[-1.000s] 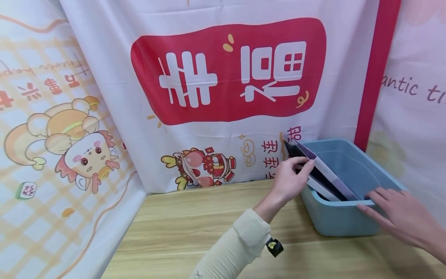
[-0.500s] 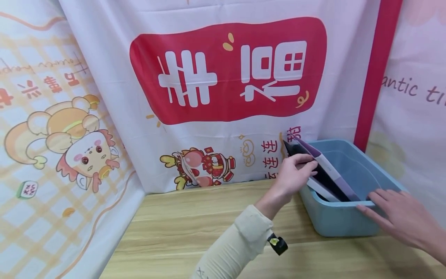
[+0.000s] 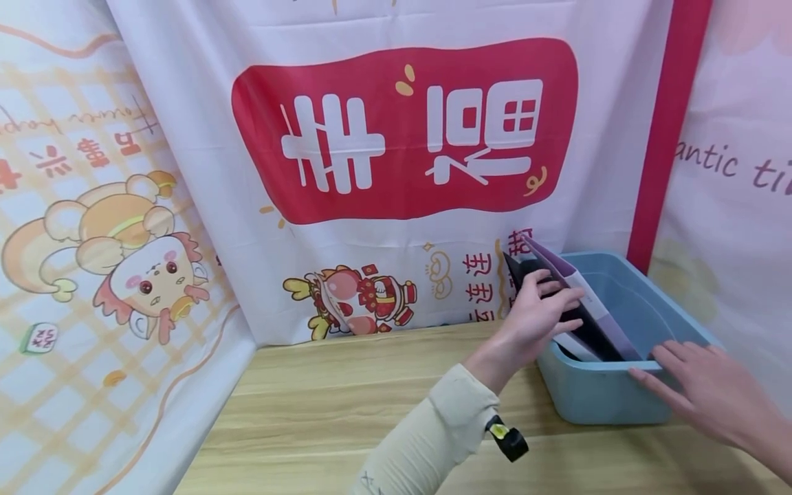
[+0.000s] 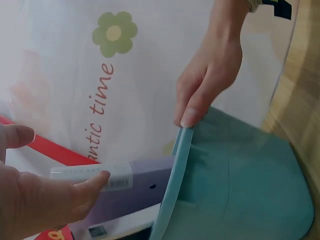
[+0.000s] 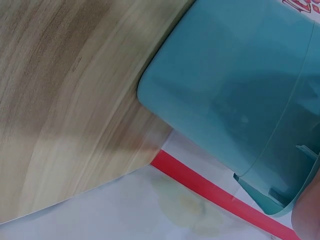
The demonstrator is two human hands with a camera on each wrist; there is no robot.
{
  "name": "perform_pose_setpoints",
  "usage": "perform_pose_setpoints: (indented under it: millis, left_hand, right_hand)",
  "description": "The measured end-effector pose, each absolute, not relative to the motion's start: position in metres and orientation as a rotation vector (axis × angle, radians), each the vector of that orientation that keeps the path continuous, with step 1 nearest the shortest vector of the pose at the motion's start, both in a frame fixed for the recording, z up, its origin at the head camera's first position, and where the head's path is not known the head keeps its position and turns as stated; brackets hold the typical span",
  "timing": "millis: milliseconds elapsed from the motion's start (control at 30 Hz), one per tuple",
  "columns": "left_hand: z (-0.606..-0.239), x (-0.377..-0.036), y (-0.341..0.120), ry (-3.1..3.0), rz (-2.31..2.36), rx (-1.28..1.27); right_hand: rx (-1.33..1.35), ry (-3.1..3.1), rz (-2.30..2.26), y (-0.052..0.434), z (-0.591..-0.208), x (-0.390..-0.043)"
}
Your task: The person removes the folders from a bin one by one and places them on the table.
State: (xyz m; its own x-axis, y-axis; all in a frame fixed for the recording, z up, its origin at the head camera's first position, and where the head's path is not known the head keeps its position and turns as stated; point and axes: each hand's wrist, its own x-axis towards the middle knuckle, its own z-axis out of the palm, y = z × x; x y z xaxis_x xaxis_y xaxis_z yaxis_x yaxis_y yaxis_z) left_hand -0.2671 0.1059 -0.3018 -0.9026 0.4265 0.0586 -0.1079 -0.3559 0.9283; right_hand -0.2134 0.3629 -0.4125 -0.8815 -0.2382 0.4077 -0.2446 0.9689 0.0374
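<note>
A blue plastic storage bin stands on the table at the right of the head view. Leaning in its left side are a purple file folder with a white barcode label, clearest in the left wrist view, and a black folder. My left hand is over these folders with its fingers spread; one fingertip lies against the purple folder's spine in the left wrist view. With thumb outside and fingers inside, my right hand grips the bin's near right rim. The bin's floor is hidden.
A wooden table extends left of the bin. Printed cloth hangings stand close behind the bin and at both sides. A black strap dangles from the left sleeve.
My left hand has loosened from a pinch at the folders' edge and spread its fingers, shifting slightly right and nearer. The right hand keeps its grip on the rim.
</note>
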Motion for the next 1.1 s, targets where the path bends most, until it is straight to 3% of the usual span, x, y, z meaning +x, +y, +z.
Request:
perform_pose_setpoints:
  millis: [1100]
  left_hand:
    - [-0.318, -0.274, 0.155, 1.745, 2.180, 0.402]
  right_hand:
    - [0.339, -2.623, 0.035, 0.359, -0.412, -0.211]
